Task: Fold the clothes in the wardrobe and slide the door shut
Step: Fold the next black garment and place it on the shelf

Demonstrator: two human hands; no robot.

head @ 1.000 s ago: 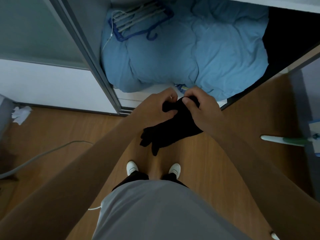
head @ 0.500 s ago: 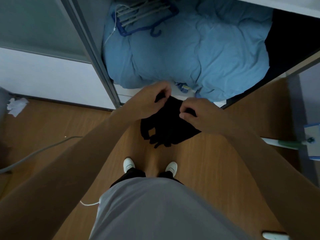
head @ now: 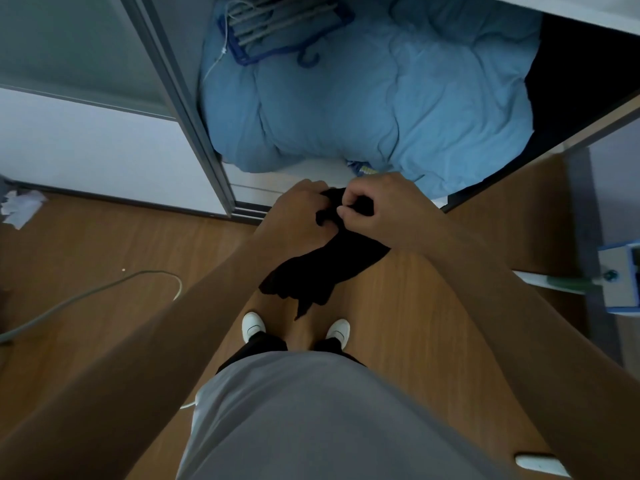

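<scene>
From the head view we read no writing or brand anywhere; the small patterned tag just beyond our right hand is too blurred to make out.

Our left hand and right hand meet in front of us, both closed on the top edge of a black garment. The right one pinches the cloth between thumb and curled fingers; the left one grips a bunched fold close beside it. The garment is soft, matte and limp, hanging below the hands in a ragged point above our white shoes.

Beyond the hands the wardrobe stands open, filled by a pale blue quilt, puffy and creased. On the quilt's far left lies a blue plastic hanger with grey bars and a thin white cord.

Left of the hands runs the grey metal edge of the sliding door, with a frosted panel above a plain white one. The floor under us is smooth wood-grain board. Far left lie crumpled white paper and a grey cable. Far right of the hands a mop shows, with a flat blue-edged head and a green-and-white handle.
</scene>
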